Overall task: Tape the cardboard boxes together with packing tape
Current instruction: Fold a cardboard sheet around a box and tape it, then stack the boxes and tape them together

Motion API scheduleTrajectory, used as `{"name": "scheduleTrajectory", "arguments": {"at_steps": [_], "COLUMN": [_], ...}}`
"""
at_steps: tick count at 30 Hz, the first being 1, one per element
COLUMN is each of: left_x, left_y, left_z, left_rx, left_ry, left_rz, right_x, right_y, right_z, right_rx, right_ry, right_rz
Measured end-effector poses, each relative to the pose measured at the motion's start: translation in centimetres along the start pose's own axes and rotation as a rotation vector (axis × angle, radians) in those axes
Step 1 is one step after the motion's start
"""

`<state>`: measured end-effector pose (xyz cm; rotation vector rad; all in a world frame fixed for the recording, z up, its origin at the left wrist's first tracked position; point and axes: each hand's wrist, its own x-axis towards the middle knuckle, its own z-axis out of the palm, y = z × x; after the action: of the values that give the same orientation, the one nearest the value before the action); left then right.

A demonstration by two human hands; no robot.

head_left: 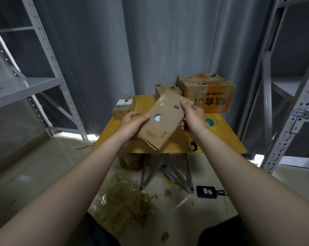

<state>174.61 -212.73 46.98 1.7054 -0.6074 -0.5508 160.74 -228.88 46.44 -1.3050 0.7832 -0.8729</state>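
Both my hands hold a flat brown cardboard box (165, 125) with a torn hole in its face, tilted above the yellow table (228, 139). My left hand (132, 124) grips its left edge with the thumb on top. My right hand (193, 118) grips the right edge, thumb on the upper corner. A roll of packing tape (211, 122) with a green core lies on the table just right of my right hand. A large orange box (208, 93), a small brown box (163, 88) and a small labelled box (124, 106) stand at the table's back.
Grey metal shelving stands at the left (49, 55) and right (288, 107). Another box (130, 161) sits under the table. Crumpled used tape (125, 199) and a black device (206, 191) lie on the floor. A small dark object (193, 145) rests near the table's front edge.
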Motion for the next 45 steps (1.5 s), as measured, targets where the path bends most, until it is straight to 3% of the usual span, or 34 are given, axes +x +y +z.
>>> {"name": "scheduleTrajectory", "arguments": {"at_steps": [4,8,13,17,20,23,25,28,31,33,37,41,45], "left_x": [0.1,0.8,2.4,3.9,4.4,5.0,5.1,5.3,5.1,5.0,4.8,3.8,2.4], "left_y": [-1.5,-2.8,-4.2,-4.9,-5.5,-6.1,-6.4,-6.8,-6.8,-6.8,-6.2,-4.5,-2.3], "left_z": [-0.4,0.0,1.0,0.3,0.3,0.3,0.1,-0.2,0.2,0.7,0.8,1.7,3.0], "left_rx": [-0.107,-0.272,0.211,0.277,0.19,0.372,0.508,0.753,0.819,0.82,0.724,0.383,0.243], "left_ry": [0.008,-0.015,0.073,0.138,0.124,0.128,0.128,0.145,0.164,0.182,0.253,0.062,-0.065], "left_rz": [-0.216,-0.247,-0.101,-0.102,-0.167,-0.123,-0.146,-0.236,-0.249,-0.194,0.057,0.314,0.383], "right_x": [0.3,-0.3,-1.0,-1.1,-0.1,1.4,2.8,4.4,5.2,5.4,4.9,3.2,0.8], "right_y": [1.6,3.4,5.4,5.4,5.3,5.4,5.8,6.2,7.2,7.7,6.9,2.9,-0.1], "right_z": [0.3,0.8,1.7,0.7,-0.8,-2.3,-3.5,-4.9,-5.5,-5.9,-4.7,-1.4,1.3], "right_rx": [0.24,0.267,-0.013,-0.379,-0.742,-0.925,-1.054,-1.216,-1.323,-1.278,-0.942,-0.368,-0.119], "right_ry": [0.054,-0.043,-0.113,-0.185,0.005,0.217,0.237,0.207,0.216,0.257,0.255,0.231,0.044], "right_rz": [0.175,0.338,0.362,0.325,0.037,-0.163,-0.182,-0.071,-0.061,-0.099,-0.278,-0.263,-0.26]}}
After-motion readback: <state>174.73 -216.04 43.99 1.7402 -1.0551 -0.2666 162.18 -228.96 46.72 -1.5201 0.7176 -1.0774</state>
